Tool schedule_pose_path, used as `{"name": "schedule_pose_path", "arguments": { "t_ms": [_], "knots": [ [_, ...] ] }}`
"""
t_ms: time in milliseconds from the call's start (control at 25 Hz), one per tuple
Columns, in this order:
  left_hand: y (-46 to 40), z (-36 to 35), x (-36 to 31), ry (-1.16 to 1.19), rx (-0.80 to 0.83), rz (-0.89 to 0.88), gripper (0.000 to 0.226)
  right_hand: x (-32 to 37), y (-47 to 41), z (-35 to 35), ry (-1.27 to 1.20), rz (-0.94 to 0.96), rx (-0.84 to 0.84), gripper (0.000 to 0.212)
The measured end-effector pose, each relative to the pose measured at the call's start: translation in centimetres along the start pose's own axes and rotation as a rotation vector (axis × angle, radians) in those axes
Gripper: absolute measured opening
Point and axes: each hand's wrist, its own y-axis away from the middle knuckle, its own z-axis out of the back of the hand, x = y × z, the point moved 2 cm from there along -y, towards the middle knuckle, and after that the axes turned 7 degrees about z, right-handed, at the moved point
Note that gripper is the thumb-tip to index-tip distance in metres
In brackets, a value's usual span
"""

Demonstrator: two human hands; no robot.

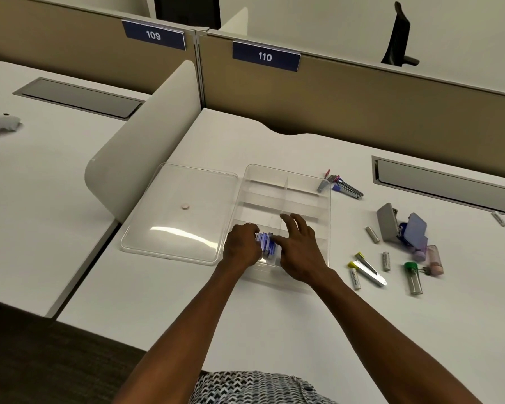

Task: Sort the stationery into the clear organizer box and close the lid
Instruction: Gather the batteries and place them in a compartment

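In the head view, your two hands meet inside the near-left compartment of one clear organizer box (pixel 309 196) on the white desk (pixel 158 301): your left hand (pixel 242 246) curls its fingers around a small cluster of blue items (pixel 265 243), and your right hand (pixel 299 246) rests just beside them with fingers spread and relaxed, gripping nothing. One clear lid (pixel 181 214) lies flat, touching the box's left side. To the right of the box you have three white tubes (pixel 386 260), one green-capped vial (pixel 413 277), one gray stapler (pixel 387 221) and a far bundle of clips (pixel 344 186); other pieces there blur together.
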Motion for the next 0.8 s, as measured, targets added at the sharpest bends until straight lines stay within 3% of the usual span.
{"name": "schedule_pose_path", "arguments": {
  "t_ms": [800],
  "knots": [
    [-0.08, 0.35, 0.56, -0.022, 0.075, -0.083, 0.061, -0.01, 0.46, 0.15, -0.082, -0.008, 0.025, 0.045]
  ]
}}
